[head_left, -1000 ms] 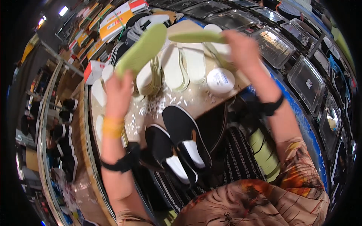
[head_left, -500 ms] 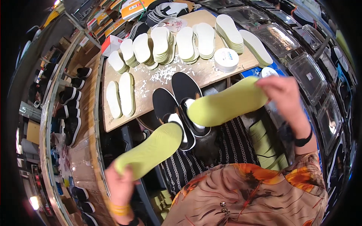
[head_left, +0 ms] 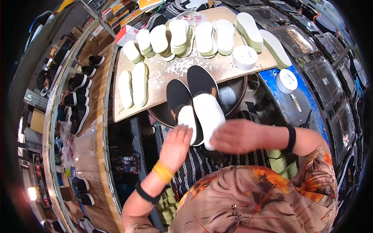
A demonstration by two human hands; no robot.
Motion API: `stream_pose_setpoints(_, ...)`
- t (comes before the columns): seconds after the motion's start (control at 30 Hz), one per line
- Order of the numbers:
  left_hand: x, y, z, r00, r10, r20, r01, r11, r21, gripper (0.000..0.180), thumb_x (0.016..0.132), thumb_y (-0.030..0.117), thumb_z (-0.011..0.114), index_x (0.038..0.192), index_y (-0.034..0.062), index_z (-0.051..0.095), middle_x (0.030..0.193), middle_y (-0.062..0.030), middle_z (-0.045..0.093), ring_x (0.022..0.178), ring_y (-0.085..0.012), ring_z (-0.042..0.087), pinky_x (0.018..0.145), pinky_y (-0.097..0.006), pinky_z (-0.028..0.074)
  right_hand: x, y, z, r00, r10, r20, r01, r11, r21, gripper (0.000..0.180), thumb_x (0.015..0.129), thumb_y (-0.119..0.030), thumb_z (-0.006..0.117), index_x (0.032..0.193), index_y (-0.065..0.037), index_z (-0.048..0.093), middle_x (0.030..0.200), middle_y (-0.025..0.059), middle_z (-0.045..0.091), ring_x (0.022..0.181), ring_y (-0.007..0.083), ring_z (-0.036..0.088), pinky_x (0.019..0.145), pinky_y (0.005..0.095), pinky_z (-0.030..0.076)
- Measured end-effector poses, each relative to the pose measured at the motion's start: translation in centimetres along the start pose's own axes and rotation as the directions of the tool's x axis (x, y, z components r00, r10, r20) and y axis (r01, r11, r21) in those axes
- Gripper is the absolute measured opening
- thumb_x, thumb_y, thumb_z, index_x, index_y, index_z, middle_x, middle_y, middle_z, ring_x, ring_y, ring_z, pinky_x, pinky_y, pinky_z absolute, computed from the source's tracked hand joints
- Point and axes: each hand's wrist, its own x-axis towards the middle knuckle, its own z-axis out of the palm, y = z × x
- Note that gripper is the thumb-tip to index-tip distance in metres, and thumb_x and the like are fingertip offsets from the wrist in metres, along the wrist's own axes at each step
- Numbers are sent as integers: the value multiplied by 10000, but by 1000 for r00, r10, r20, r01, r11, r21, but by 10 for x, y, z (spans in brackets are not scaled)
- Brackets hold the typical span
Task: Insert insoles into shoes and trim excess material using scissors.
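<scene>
Two black slip-on shoes stand side by side at the table's front edge, the left shoe (head_left: 177,92) a little nearer me than the right shoe (head_left: 201,79). A white insole (head_left: 185,115) reaches into the left shoe's opening, and my left hand (head_left: 176,145) is closed on its heel end. Over the right shoe's opening lies the other white insole (head_left: 208,110); my right hand (head_left: 239,136), somewhat blurred, grips its near end from the right. Both insoles show their white faces, and parts of their heels are hidden by my fingers.
Stacks of insoles (head_left: 179,33) line the far side of the wooden table (head_left: 155,89), with white scraps scattered among them. A round white roll (head_left: 245,57) stands at the right, another roll (head_left: 286,80) on a blue surface. Shelves with black shoes (head_left: 79,116) are at left.
Both hands have come inward to the shoes with the insoles. The insoles, held apart with yellow-green faces showing, now show white and meet the shoe openings.
</scene>
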Motion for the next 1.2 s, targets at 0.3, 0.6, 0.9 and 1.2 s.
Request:
stream_pose_setpoints(0.3,48,-21,14,985,-5,170,7,1000,-12,205,680,91,570,862,28,640,822,-107,634,781,-261,628,654,-354,492,-20,57,46,886,190,422,-117,974,-193,166,704,-194,536,817,-75,559,800,48,561,691,195,553,666,313,420)
stream_pose_setpoints(0.6,86,-45,52,862,314,397,-387,915,115,128,701,178,575,718,130,693,742,-95,659,731,-248,639,618,-368,490,15,72,78,601,401,691,-430,892,-144,75,601,-135,611,651,-80,604,698,115,612,706,270,614,639,393,448)
stream_pose_setpoints(0.9,138,-76,76,338,180,924,336,894,-297,234,652,235,646,773,35,666,814,-150,658,735,-260,633,664,-358,500,18,87,108,213,180,960,-375,923,-90,244,683,-227,546,839,-93,675,924,128,647,907,294,610,842,460,416)
stream_pose_setpoints(1.2,98,-68,48,688,-135,713,713,308,-630,571,777,225,627,1228,-14,369,1035,-177,608,897,-323,622,760,-481,503,11,86,96,559,225,798,-599,775,201,309,689,-292,558,907,-101,666,851,174,625,883,321,597,816,382,452)
